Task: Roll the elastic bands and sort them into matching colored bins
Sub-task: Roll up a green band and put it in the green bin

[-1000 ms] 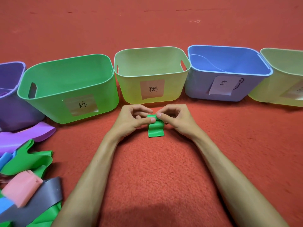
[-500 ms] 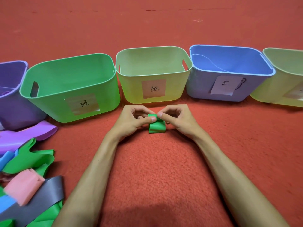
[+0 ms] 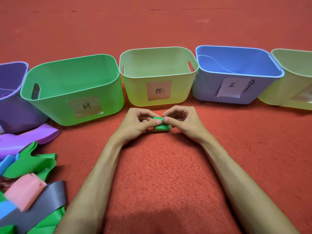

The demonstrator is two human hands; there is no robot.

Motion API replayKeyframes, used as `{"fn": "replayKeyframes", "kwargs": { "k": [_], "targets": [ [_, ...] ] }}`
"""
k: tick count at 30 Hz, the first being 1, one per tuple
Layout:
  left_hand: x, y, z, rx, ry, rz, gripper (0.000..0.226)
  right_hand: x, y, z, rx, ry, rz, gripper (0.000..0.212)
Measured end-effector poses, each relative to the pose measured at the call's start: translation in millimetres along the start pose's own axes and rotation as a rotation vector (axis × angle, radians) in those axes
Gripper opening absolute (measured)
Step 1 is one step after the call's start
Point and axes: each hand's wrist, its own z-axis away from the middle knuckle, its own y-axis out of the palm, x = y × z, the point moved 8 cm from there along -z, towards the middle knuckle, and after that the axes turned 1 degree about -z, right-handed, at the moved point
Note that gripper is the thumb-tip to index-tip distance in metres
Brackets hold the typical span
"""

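Observation:
A green elastic band (image 3: 162, 127), almost fully rolled into a short tube, sits just above the red carpet in front of the bins. My left hand (image 3: 135, 124) pinches its left end with thumb and fingers, and my right hand (image 3: 184, 122) pinches its right end. Behind them stands a row of bins: purple (image 3: 15, 102), green (image 3: 55, 92), yellow-green with a pink label (image 3: 135, 88), blue (image 3: 207, 88) and another yellow-green one (image 3: 276, 92) cut off by the right edge.
A pile of loose bands lies at the lower left: purple (image 3: 25, 141), green (image 3: 32, 162), pink (image 3: 25, 191), grey (image 3: 47, 198) and blue (image 3: 6, 161). Red carpet (image 3: 160, 174) covers the whole floor between my forearms and behind the bins.
The flat tail of the green band has been wound up, so the hanging strip has shrunk into a compact roll. Both hands stayed in place.

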Motion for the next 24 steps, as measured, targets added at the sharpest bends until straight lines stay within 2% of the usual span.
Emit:
{"fn": "replayKeyframes", "kwargs": {
  "k": [3, 9, 16, 20, 24],
  "targets": [
    [0.4, -0.2, -0.4, -0.004, 0.012, 0.036, 0.019, -2.1, 1.2, 0.6, 0.008, 0.036, 0.017, 0.007],
    [4.6, 0.2, -2.0, -0.011, -0.008, 0.038, 0.023, -0.6, 1.1, 1.4, 0.014, 0.031, 0.004, 0.007],
    [5.3, 0.4, -1.6, -0.005, -0.034, 0.023, 0.016, 4.2, 1.7, 1.6, 0.033, -0.018, -0.044, 0.017],
    [4.1, -0.5, -1.0, 0.003, 0.001, 0.061, 0.020, -0.7, 0.6, 0.2, 0.047, 0.041, -0.058, 0.029],
    [6.9, -2.6, -3.4, -0.003, 0.022, 0.077, 0.020, -1.3, 1.0, -0.2, 0.051, 0.061, -0.061, 0.016]
  ]
}}
